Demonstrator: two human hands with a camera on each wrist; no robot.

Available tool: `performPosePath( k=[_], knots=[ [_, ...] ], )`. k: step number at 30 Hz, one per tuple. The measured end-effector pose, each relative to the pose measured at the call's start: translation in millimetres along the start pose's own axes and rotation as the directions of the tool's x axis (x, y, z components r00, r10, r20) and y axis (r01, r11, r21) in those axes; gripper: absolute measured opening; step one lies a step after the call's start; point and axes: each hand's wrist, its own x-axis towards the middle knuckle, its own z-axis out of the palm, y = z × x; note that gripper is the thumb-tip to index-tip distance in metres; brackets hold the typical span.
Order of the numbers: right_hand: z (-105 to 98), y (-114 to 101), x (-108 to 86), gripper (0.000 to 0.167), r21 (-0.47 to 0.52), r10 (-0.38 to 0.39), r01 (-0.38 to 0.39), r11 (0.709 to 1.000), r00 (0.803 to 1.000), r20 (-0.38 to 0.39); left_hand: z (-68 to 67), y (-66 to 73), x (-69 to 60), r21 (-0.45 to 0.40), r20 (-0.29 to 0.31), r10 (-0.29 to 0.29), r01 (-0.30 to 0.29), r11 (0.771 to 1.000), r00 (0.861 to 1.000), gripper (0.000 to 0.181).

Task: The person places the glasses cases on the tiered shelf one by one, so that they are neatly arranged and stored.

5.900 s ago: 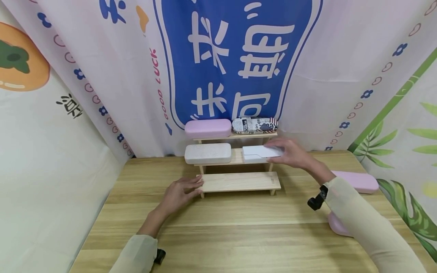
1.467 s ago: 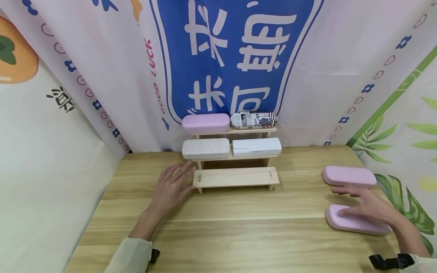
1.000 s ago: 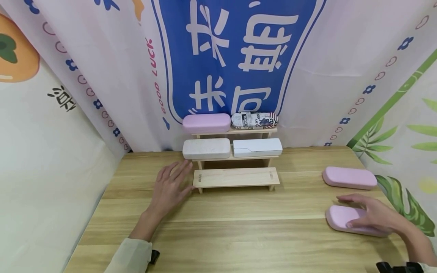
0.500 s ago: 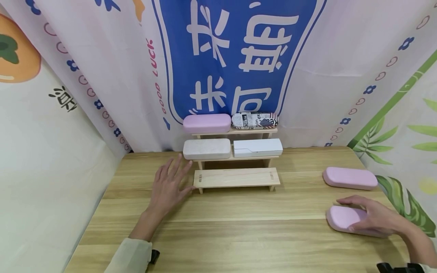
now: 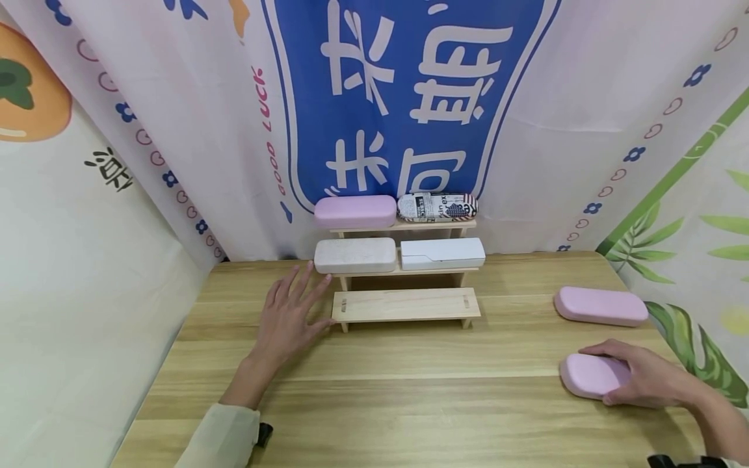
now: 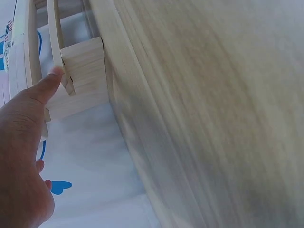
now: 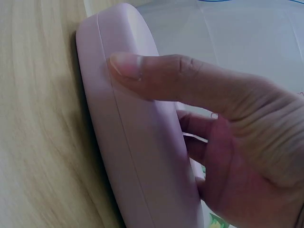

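Observation:
At the right, my right hand [image 5: 655, 377] grips the nearer pink case [image 5: 593, 376] on the table; in the right wrist view the thumb presses the side of the pink case [image 7: 137, 142], other fingers behind it. My left hand [image 5: 283, 325] lies spread at the left end of the wooden stand [image 5: 406, 305]. In the left wrist view its thumb touches the end of the lowest shelf [image 6: 57, 47]. The middle shelf bears a speckled white case [image 5: 355, 255] and a smooth white case [image 5: 443, 253]. On the top shelf are a pink case [image 5: 355, 212] and a newsprint-patterned case [image 5: 437, 207].
Another pink case [image 5: 601, 306] lies on the wood-grain table [image 5: 409, 403] behind the gripped one. A printed curtain [image 5: 556, 130] hangs behind the stand, with more printed cloth along the left and right sides.
My right hand has gone from the smooth white case on the middle shelf to the nearer pink case and closed around it. The smooth white case has shifted left. My left fingers have spread.

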Motion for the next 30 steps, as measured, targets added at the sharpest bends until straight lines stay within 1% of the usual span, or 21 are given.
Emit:
performPosePath(
  k=[5,8,13,17,24,28,30],
  knots=[
    [-0.9,-5.3,3.2,0.074,-0.042,0.007,-0.008,0.999,1.000,-0.023,-0.8,-1.8,1.4,0.018,0.016,0.008,-0.008,1.000,1.000,0.091],
    [-0.4,-9.2,7.1,0.073,-0.063,0.026,-0.028,0.998,0.999,-0.039,-1.1,-2.4,2.3,0.021,0.023,0.010,-0.010,1.000,1.000,0.091],
    [0.1,-15.2,14.8,0.070,-0.064,0.050,-0.054,0.997,0.997,-0.057,-0.9,-3.3,3.0,0.022,0.018,0.019,-0.019,1.000,1.000,0.092],
    [0.1,-19.9,20.1,0.069,-0.068,0.027,-0.033,0.997,0.996,-0.083,-1.2,-3.9,3.5,0.026,0.001,0.035,-0.035,0.999,0.999,0.092],
    [-1.5,-29.7,34.5,0.068,-0.084,0.005,-0.015,0.996,0.994,-0.111,-2.0,-4.3,3.8,0.029,-0.003,0.043,-0.042,0.999,0.999,0.090],
    [-2.9,-36.2,44.3,0.071,-0.114,-0.043,0.028,0.993,0.990,-0.135,-1.6,-4.6,3.6,0.028,-0.009,0.048,-0.048,0.998,0.999,0.089],
    [-2.9,-39.2,49.9,0.071,-0.110,-0.068,0.053,0.993,0.988,-0.140,-1.3,-4.9,3.7,0.027,-0.006,0.046,-0.046,0.999,0.999,0.088]
  ],
)
